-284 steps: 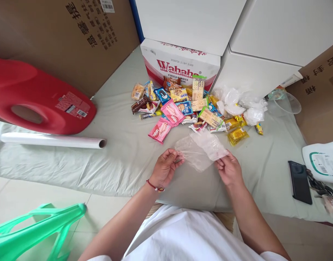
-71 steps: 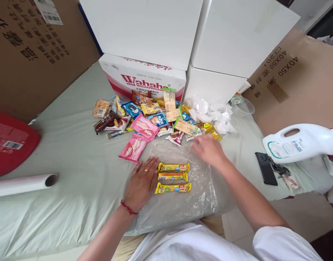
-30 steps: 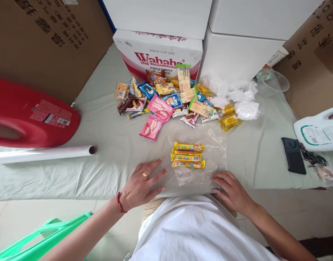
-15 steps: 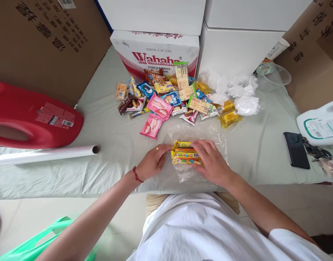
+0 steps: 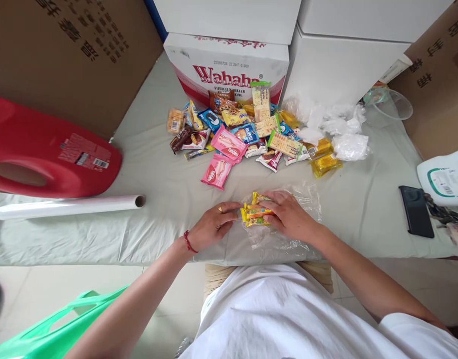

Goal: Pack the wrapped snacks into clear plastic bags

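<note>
Three yellow snack bars (image 5: 253, 215) lie stacked together on a sheet of clear plastic film (image 5: 302, 199) near the table's front edge. My right hand (image 5: 289, 215) rests over the bars' right half and grips them. My left hand (image 5: 213, 227) pinches the film at the bars' left end; it wears a ring and a red wrist string. Behind them a pile of assorted wrapped snacks (image 5: 244, 137) spreads out, with two pink wafer packs (image 5: 221, 158) at its front.
A roll of film (image 5: 68, 206) and a red jug (image 5: 45, 149) lie left. Cardboard and white boxes and a Wahaha carton (image 5: 229, 70) line the back. Crumpled white bags (image 5: 334, 130), a phone (image 5: 416, 217) and a white jug (image 5: 446, 177) sit right. A green bag (image 5: 45, 329) hangs below.
Both hands left the flat film and closed in on the three bars. The bars are now bunched tighter and the film has gathered around them.
</note>
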`<act>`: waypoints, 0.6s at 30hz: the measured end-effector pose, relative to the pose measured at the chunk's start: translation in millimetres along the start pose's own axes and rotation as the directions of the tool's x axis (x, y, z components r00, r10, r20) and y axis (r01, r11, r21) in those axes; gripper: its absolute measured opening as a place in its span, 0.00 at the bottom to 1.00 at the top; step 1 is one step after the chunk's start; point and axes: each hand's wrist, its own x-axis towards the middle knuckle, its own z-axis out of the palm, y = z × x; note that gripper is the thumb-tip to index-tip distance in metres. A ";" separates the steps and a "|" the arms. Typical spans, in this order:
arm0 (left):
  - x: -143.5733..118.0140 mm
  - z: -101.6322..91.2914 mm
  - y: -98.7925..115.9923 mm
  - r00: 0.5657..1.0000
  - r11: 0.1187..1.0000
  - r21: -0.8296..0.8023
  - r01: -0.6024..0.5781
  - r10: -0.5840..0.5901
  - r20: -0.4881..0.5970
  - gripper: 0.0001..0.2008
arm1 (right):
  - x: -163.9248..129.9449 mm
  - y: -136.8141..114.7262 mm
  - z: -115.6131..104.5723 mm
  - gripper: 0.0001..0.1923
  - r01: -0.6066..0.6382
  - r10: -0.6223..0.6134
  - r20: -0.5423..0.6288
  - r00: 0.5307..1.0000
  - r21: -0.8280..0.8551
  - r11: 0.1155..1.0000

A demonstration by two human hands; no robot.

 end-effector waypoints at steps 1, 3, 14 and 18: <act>1.1 -1.0 0.7 1.000 1.000 0.003 -0.013 0.013 0.014 0.13 | 1.3 -2.8 -1.7 0.22 -0.005 0.005 0.013 1.000 -0.025 1.000; 2.5 -2.2 2.1 0.999 1.000 0.013 -0.026 0.025 0.046 0.13 | 5.2 -11.2 -4.5 0.24 0.009 -0.006 0.048 0.999 -0.078 0.997; 4.0 -9.4 5.6 0.990 1.000 -0.018 -0.012 0.015 0.140 0.11 | 19.4 -20.7 5.3 0.32 0.081 -0.063 0.130 0.990 -0.136 0.987; 4.6 -12.9 4.8 0.984 1.000 -0.024 0.005 -0.001 0.177 0.11 | 6.4 -4.5 -5.1 0.26 0.106 -0.090 0.157 0.983 -0.097 0.990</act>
